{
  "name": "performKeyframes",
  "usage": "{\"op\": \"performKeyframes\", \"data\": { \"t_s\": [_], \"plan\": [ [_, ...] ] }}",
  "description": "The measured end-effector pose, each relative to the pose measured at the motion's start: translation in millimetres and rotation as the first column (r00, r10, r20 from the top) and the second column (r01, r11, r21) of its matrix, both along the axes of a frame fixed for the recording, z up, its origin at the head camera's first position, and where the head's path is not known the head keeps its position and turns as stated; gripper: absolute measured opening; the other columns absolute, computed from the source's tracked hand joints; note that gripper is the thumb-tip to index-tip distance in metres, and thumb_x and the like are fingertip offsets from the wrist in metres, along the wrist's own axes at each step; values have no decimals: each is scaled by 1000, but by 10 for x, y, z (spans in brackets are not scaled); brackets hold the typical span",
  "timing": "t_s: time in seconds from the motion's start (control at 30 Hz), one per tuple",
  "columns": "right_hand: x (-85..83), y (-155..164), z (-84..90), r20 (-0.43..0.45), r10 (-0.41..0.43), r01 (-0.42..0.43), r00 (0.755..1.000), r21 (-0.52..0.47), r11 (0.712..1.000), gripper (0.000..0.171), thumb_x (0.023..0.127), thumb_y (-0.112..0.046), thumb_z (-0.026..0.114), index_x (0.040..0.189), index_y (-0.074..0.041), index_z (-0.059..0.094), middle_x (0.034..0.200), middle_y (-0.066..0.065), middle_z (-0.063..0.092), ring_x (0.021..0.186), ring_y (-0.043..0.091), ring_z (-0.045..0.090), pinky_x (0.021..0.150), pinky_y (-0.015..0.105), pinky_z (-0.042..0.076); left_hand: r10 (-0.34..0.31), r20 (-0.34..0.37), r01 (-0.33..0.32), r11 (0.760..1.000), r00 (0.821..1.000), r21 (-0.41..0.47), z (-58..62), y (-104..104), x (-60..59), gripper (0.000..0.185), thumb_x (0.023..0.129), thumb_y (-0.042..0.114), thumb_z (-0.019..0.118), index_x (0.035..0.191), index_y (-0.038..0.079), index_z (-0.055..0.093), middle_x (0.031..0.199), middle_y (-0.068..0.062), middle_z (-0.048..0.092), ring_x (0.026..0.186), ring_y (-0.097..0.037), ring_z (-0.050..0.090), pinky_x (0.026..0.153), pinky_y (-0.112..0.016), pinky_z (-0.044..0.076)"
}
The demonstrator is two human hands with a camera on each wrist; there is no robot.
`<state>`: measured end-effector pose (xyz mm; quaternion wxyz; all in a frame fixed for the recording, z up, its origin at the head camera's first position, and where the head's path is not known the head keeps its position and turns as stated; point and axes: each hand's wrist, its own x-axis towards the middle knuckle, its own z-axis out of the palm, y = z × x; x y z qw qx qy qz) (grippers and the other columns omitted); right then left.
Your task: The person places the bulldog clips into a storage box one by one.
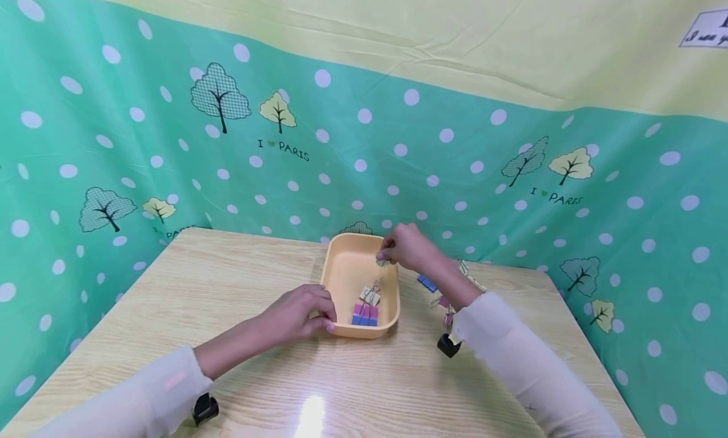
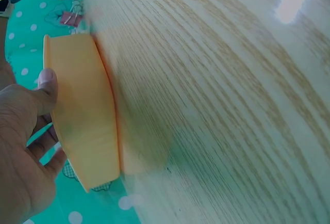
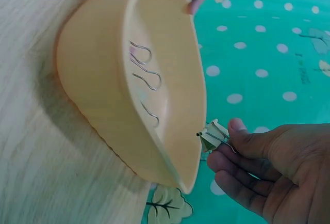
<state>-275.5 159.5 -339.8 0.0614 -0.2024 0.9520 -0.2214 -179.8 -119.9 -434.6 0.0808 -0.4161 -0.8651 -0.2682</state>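
A peach-coloured plastic tray [image 1: 345, 264] stands on the table. My left hand [image 1: 298, 311] grips its near left rim, with the thumb on the outer wall [image 2: 85, 105] in the left wrist view. Over the tray's far right part, my right hand [image 1: 411, 245] pinches a pale yellow binder clip [image 3: 211, 136] between thumb and fingers. Inside the tray lie a cream binder clip [image 1: 370, 296] and, nearer to me, pink and blue binder clips [image 1: 365, 313] side by side. Only wire handles [image 3: 147, 77] of the clips inside show in the right wrist view.
Right of the tray, a blue binder clip [image 1: 427, 282], a pink binder clip [image 1: 442, 302] and several others lie on the wooden table [image 1: 256, 261], partly hidden by the right forearm. A green and yellow curtain [image 1: 364, 141] with dots and trees hangs behind the table.
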Motion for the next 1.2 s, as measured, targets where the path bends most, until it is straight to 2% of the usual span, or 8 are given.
{"op": "performKeyframes", "data": {
  "t_s": [0.2,0.4,0.53,0.7,1.0,1.2],
  "plan": [
    [-5,-133,-82,-35,17,-16,999,50,999,12,103,-17,85,95,-9,88,86,6,83,71,14,68,60,24,49,-3,4,3,1000,1000,-10,18,5,-2,12,92,20,93,88,22,82,86,15,75,85,-4,63,86,-31,59],
    [-27,-235,-154,-89,42,-31,995,116,993,14,102,-18,87,91,-10,87,86,4,83,70,13,67,59,25,51,-8,-5,8,1000,1000,-11,20,-3,1,11,92,20,93,88,21,83,86,14,75,85,-3,63,86,-31,60],
    [-29,-270,-220,-90,66,-54,994,135,989,13,102,-15,87,91,-8,86,86,5,83,70,13,69,61,25,55,-17,-25,17,1000,1000,-12,22,1,-2,11,92,20,93,88,21,83,86,13,75,85,-3,63,85,-32,60],
    [-10,-292,-266,-107,69,-50,992,166,985,13,101,-16,88,91,-8,86,84,3,81,69,13,68,63,26,55,-11,-14,11,999,1000,-35,34,-2,-2,10,93,21,92,88,21,83,87,13,76,86,-3,64,88,-33,60],
    [13,-263,-242,-97,53,-38,994,155,987,13,102,-16,86,92,-7,86,90,11,84,68,14,63,60,24,50,-8,-3,8,999,1000,-35,42,-2,-2,10,93,22,92,88,21,83,87,14,76,86,-4,64,90,-34,61],
    [10,-199,-209,-88,25,-12,996,145,989,13,102,-18,87,95,-6,87,92,9,84,69,14,64,60,24,51,-7,-7,7,999,1000,-34,36,5,-6,11,92,21,93,88,21,83,87,14,76,87,-5,64,89,-34,60]
  ]
}}
